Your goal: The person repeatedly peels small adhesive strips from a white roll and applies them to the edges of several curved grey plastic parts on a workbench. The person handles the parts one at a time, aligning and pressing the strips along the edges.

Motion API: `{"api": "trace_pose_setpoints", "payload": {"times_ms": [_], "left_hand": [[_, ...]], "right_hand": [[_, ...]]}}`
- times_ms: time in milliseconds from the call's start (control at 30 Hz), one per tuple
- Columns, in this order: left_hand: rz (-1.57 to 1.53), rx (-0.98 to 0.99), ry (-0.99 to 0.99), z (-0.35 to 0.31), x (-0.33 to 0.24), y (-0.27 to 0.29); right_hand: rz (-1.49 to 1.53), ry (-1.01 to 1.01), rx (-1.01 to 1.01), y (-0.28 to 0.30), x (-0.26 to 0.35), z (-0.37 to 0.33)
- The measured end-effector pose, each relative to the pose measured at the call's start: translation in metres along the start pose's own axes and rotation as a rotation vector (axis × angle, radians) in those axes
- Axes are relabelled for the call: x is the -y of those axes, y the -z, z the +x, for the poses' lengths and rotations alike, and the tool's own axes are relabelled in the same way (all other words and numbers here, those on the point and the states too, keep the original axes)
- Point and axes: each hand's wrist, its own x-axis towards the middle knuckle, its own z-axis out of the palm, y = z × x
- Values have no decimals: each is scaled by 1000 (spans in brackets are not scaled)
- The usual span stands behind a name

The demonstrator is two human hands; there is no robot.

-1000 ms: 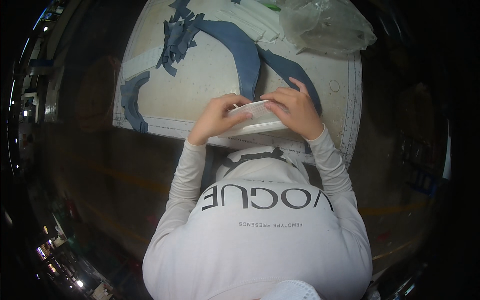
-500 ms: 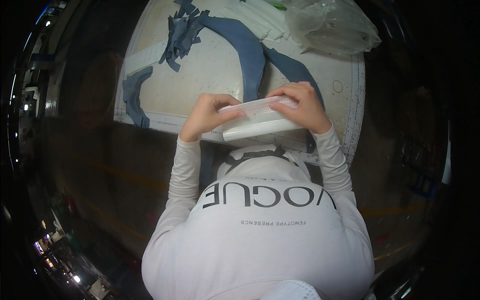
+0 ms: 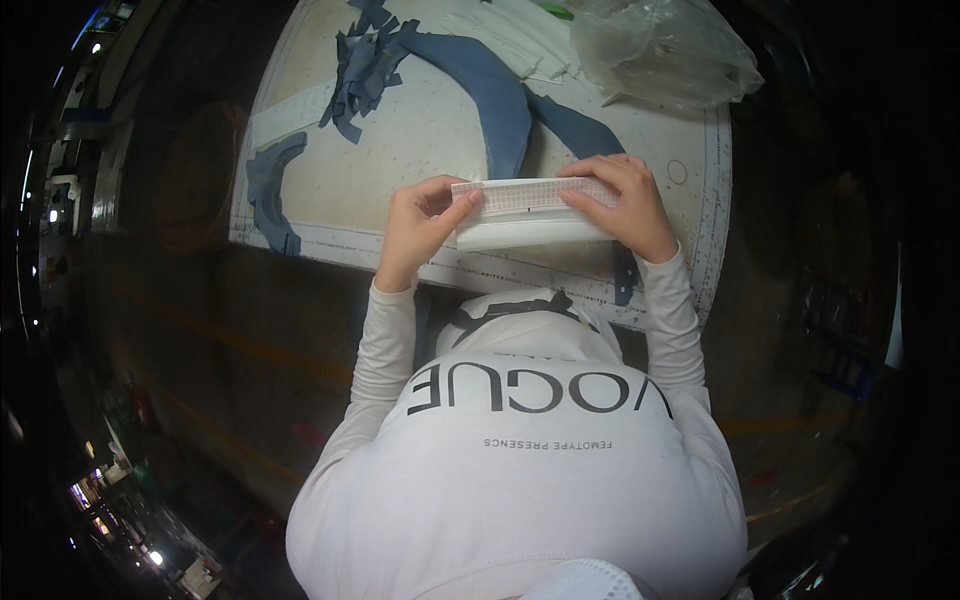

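Between my hands is a white folded sheet (image 3: 530, 232) with a band of fine reddish printed grid along its far part. My left hand (image 3: 425, 225) pinches its left end, thumb on the printed face and fingers behind. At the right end, my right hand (image 3: 628, 205) grips it the same way, thumb on top. The sheet is held over the near edge of the table. Just beyond it lie a long curved blue fabric piece (image 3: 495, 95) and a second blue piece (image 3: 575, 125), partly hidden by the sheet and my right hand.
A pile of small blue pieces (image 3: 365, 80) lies at the far left of the white table (image 3: 400, 150). Nearer on the left is a short curved blue piece (image 3: 268, 195). Several white strips (image 3: 520, 40) and a clear plastic bag (image 3: 660, 50) sit at the back.
Both hands have moved slightly right, the left one a little away from my body. The sheet has come nearly level from a slant, and more of its printed band shows.
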Motion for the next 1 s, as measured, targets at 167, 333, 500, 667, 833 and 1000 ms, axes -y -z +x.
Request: {"api": "trace_pose_setpoints", "payload": {"times_ms": [167,333,500,667,833,1000], "left_hand": [[338,-114,-394,8,-7,-8],[376,14,-416,9,-12,-7],[445,29,-423,7,-9,-5],[471,52,-447,6,-5,-8],[478,63,-415,5,1,-10],[421,109,-362,3,7,-8]], "right_hand": [[-23,-14,9,-6,-1,2],[-55,54,-16,-7,-4,3],[-6,41,0,-2,-5,4],[-43,77,-1,-1,-5,4],[-43,68,19,1,-6,4],[-25,87,43,2,-7,5]]}}
